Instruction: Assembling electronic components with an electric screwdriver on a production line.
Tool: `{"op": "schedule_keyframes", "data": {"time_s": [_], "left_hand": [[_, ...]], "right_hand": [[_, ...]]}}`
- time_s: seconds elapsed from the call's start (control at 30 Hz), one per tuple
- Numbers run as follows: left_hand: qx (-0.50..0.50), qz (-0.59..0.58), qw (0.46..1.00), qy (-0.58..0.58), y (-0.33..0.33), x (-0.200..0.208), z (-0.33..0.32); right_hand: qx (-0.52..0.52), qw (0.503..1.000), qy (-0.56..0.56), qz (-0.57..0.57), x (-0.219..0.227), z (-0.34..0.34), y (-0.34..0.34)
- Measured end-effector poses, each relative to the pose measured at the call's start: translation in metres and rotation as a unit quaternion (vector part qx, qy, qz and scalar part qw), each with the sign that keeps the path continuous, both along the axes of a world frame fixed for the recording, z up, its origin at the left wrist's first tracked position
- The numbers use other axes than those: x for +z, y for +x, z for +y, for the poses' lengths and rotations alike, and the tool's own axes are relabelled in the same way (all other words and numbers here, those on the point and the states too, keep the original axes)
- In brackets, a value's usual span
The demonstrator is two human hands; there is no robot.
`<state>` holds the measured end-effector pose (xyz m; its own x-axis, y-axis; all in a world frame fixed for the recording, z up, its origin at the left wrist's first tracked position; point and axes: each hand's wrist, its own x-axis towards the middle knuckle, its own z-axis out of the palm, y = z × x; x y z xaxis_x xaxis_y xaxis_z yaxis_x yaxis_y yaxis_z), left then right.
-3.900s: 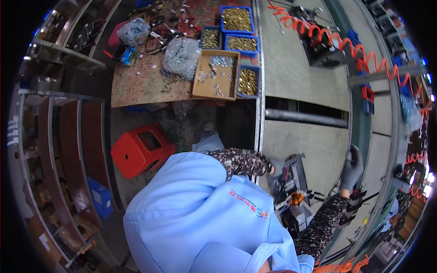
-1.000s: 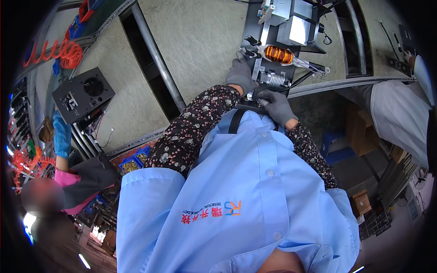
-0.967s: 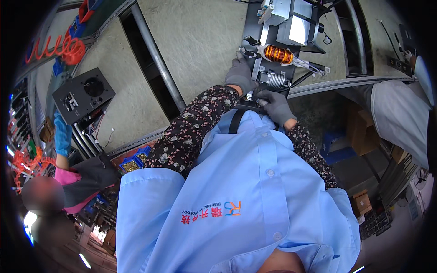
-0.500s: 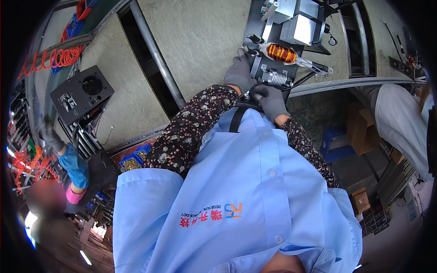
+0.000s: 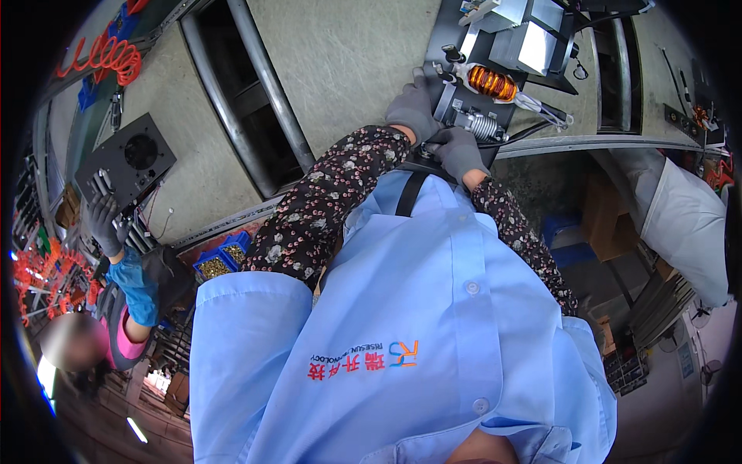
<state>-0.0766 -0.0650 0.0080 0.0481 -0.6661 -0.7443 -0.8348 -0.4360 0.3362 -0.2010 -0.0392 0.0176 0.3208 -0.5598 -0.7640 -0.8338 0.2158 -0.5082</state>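
Note:
My left hand (image 5: pixel 415 110), in a grey glove, lies at the left edge of a black panel (image 5: pixel 437 62), a finger stretched along that edge. My right hand (image 5: pixel 459 149), also gloved in grey, is closed at the panel's near end, fingertips pinched by a small fitting. What they hold there is hidden. Just beyond my right hand sits a ribbed silver resistor-like part (image 5: pixel 484 126). Farther up lies a copper-wound coil (image 5: pixel 491 83) with white-sleeved leads, next to silver metal boxes (image 5: pixel 525 48).
Metal rollers (image 5: pixel 267 85) cross the bench on the left. A black box with a fan (image 5: pixel 139 151) stands near a co-worker's gloved hand (image 5: pixel 104 220). Blue bins of small brass-coloured parts (image 5: pixel 220 259) sit by my left elbow. A cardboard box (image 5: pixel 607 216) is at the right.
The view has shifted slightly, with the panel appearing a little farther right. Both my hands stay at the panel's near end. The co-worker's hand at the left has moved nearer the fan box.

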Motion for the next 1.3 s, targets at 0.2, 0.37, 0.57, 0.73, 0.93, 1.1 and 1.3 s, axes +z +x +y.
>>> {"op": "schedule_keyframes", "data": {"time_s": [0.2, 0.37, 0.57, 0.73, 0.93, 1.1, 1.3], "left_hand": [[-0.01, 0.0, 1.0, -0.007, 0.002, 0.002, 0.003], [-0.003, 0.02, 1.0, -0.006, 0.005, 0.011, 0.0], [-0.005, 0.024, 1.0, -0.014, 0.005, 0.004, 0.004], [-0.017, 0.028, 0.999, -0.021, 0.006, 0.001, 0.002], [-0.031, 0.035, 0.999, -0.024, 0.009, 0.003, -0.001], [-0.028, 0.047, 0.998, -0.034, 0.009, 0.01, 0.001], [-0.028, 0.054, 0.998, -0.036, 0.012, 0.011, -0.001]], "right_hand": [[0.076, 0.996, -0.04, 0.022, 0.002, -0.001, 0.003], [0.124, 0.988, -0.074, 0.063, 0.008, -0.008, 0.006], [0.01, 0.997, 0.058, 0.054, 0.007, -0.009, 0.01], [0.102, 0.991, -0.007, 0.086, 0.018, -0.011, 0.016], [0.16, 0.973, -0.117, 0.122, 0.012, -0.006, 0.017], [0.075, 0.982, -0.117, 0.129, 0.003, 0.004, 0.01], [0.167, 0.981, -0.085, 0.041, 0.005, -0.009, 0.004]]}}
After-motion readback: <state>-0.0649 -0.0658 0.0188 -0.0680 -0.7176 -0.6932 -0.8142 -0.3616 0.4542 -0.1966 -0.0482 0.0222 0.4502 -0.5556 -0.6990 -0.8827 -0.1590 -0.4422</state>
